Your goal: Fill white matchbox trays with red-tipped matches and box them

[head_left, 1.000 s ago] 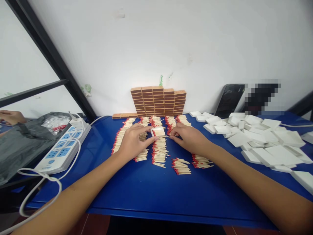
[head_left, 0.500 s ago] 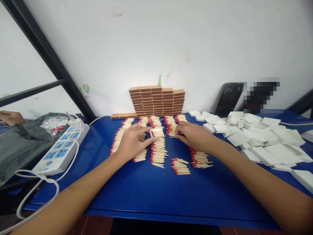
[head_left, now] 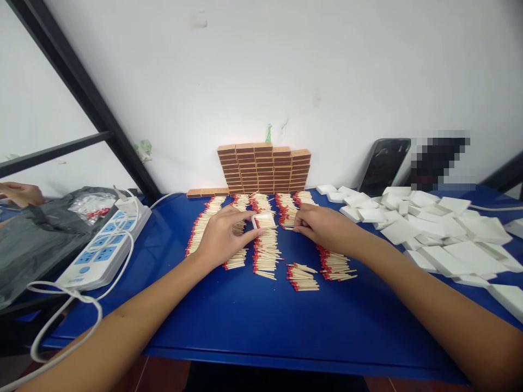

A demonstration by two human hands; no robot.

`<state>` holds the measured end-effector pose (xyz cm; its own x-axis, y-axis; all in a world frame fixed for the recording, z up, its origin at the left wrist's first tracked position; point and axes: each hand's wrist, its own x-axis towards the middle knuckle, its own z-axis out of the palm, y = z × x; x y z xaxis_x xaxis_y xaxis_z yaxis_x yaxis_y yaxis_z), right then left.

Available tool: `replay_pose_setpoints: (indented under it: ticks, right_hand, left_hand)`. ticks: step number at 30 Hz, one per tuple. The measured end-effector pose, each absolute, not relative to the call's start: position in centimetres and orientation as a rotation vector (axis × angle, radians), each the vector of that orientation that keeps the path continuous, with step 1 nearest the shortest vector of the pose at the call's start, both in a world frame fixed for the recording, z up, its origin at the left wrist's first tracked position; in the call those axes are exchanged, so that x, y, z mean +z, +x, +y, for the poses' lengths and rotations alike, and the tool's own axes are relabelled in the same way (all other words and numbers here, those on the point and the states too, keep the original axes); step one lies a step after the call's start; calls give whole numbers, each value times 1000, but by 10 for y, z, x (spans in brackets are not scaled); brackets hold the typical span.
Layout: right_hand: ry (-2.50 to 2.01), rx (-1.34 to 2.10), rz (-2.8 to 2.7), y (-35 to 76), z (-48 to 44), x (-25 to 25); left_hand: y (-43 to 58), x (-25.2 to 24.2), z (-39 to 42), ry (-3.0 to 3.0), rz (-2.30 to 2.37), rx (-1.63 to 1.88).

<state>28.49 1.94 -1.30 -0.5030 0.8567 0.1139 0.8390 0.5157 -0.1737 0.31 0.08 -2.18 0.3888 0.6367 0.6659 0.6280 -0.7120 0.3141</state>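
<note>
My left hand (head_left: 223,231) grips a small white matchbox tray (head_left: 267,215) between thumb and fingers. Red-tipped matchsticks lie inside the tray, which is held tilted above the middle row of matches (head_left: 265,253). To its right, my right hand (head_left: 316,223) has thumb and forefinger pinched together at the wooden ends of the lowest matches in another row (head_left: 287,209). Whether a match is caught between those fingertips is hidden. More rows of matches (head_left: 204,223) lie on both sides, and a short group of matches (head_left: 303,277) is nearer me.
Brown matchboxes (head_left: 263,169) stand stacked against the wall. White trays (head_left: 449,234) are heaped on the right of the blue table (head_left: 229,321), below a leaning phone (head_left: 384,163). A power strip (head_left: 104,247), cables and a dark bag (head_left: 36,245) are left, beside another person's hand (head_left: 22,193).
The whole view has shifted slightly. My hands and the tray stay in nearly the same place relative to the matches.
</note>
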Motion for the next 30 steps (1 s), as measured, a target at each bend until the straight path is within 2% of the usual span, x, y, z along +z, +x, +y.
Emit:
replay_pose_setpoints:
  ticks: [9,15,19,24,30]
  right_hand:
    - [-1404,119,-2573,288,19,-10]
    - [-1264,33,-2379,283,9,2]
    - [-1159,128,-2358,267,-4,0]
    - [-1106,51,-2420,254,-13,-7]
    - [-1167,32,-2361,268,-2,-3]
  left_hand:
    - [2,-22,1,2631,1189,1251]
    - [3,-23,0,2620,1174,1235]
    - [9,-25,-4,2634,1104,1225]
    - [14,-26,-9,2689,987,1237]
    - [10,-25,-5,2662,1060,1209]
